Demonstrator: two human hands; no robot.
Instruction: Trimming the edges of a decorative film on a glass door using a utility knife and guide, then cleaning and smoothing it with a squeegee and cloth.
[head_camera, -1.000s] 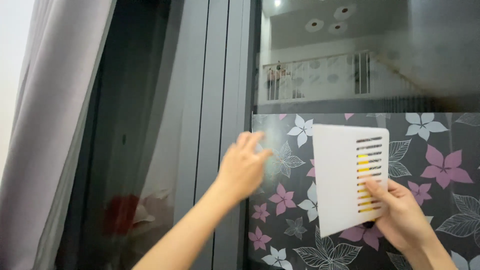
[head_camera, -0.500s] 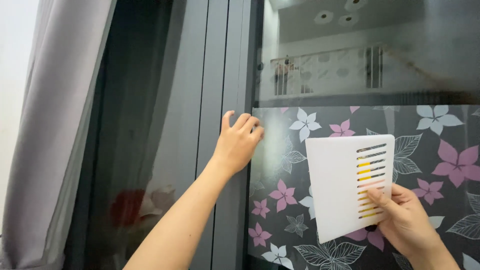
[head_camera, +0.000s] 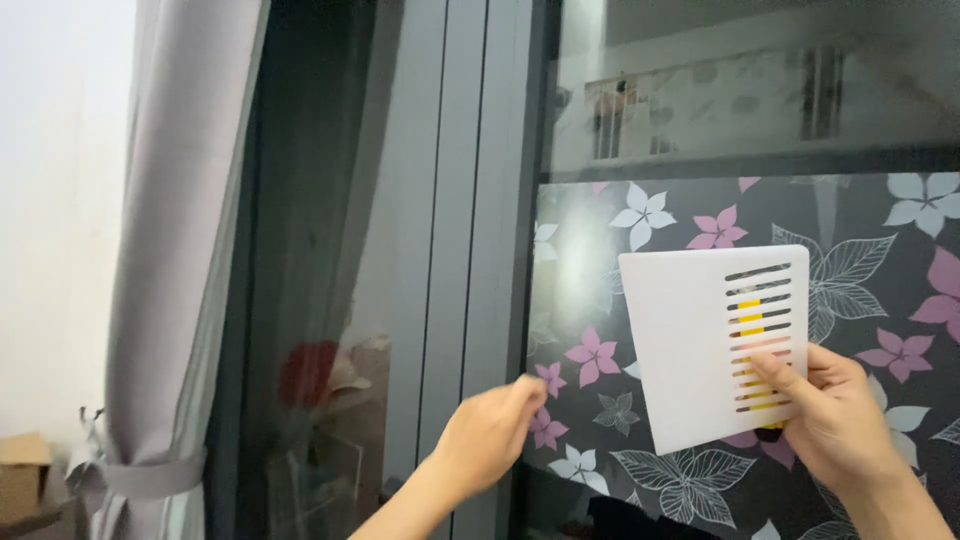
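My right hand (head_camera: 835, 425) grips a white plastic squeegee card (head_camera: 700, 345) with a row of slots, pressed flat against a dark window film (head_camera: 700, 215) printed with pink and white flowers. The film covers the lower part of the glass pane. My left hand (head_camera: 490, 432) is low at the film's left edge beside the dark window frame (head_camera: 525, 250), fingers curled and touching the edge; whether it pinches the film is unclear.
A grey curtain (head_camera: 170, 250) tied back with a band hangs at the left. A second glass pane (head_camera: 400, 250) shows reflections left of the frame. Above the film the bare glass (head_camera: 740, 80) reflects a room. A cardboard box (head_camera: 22, 470) sits at far left.
My left hand has dropped from the film's upper left corner down along its left edge. The view has shifted, and the card in my right hand stays on the film.
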